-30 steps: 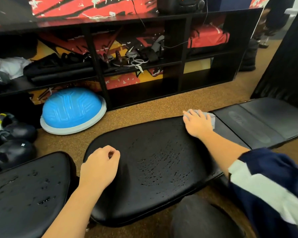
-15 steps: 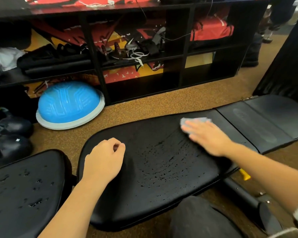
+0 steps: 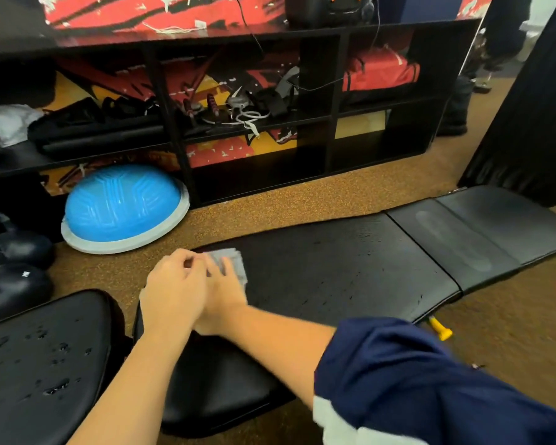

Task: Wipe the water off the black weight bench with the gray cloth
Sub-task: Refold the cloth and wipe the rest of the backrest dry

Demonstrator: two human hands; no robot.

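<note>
The black weight bench [image 3: 341, 268] lies across the middle of the head view, with a few small droplets on its long pad. The gray cloth [image 3: 235, 264] lies near the pad's left end under the straight fingers of my right hand [image 3: 227, 293], which presses it flat. My left hand [image 3: 174, 293] rests on the same end just left of the right hand and overlaps it, its fingers curled and holding nothing. The separate seat pad [image 3: 45, 364] at lower left carries many water drops.
A blue balance dome [image 3: 122, 207] sits on the floor behind the bench. A black shelf unit [image 3: 321, 101] full of gear stands beyond it. Dark boxing gloves [image 3: 13, 284] lie at far left. A black curtain [image 3: 527, 107] hangs at right. A yellow knob [image 3: 441, 330] sticks out under the bench.
My right hand has swept the cloth leftward along the pad, from its right end to beside my left hand. The droplets on the wiped stretch are mostly gone. My left hand stayed put.
</note>
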